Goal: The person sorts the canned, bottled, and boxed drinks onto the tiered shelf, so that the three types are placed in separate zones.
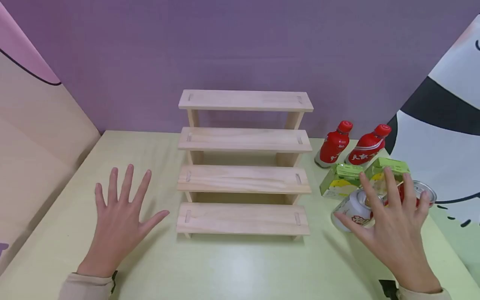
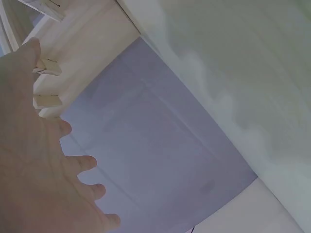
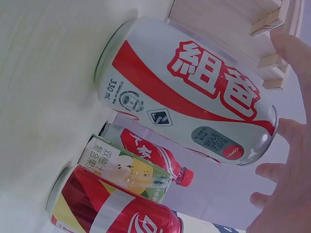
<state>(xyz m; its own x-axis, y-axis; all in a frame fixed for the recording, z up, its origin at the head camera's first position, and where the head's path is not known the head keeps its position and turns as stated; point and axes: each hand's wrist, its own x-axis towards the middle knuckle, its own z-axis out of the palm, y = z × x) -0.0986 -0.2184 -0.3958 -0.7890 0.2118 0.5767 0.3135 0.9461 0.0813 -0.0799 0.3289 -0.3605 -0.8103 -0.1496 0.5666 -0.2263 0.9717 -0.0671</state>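
While the left hand (image 1: 121, 223) is hovering over the table (image 1: 232, 271), fingers straight and holding nothing, the wooden rack (image 1: 243, 179) is standing to its right. Farther right, the white can (image 1: 351, 209) is standing upright, probably feeling firm, slick and, if full, fairly heavy; its middle is likely offering the surest hold. The right hand (image 1: 395, 231) is hovering just beside it (fingers spread, grasping nothing).

A passable gap separates the wooden rack (image 1: 243, 179) from the white can (image 1: 348, 207).

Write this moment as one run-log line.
left hand: spread, holding nothing | right hand: spread, by white can | wooden stand: between hands
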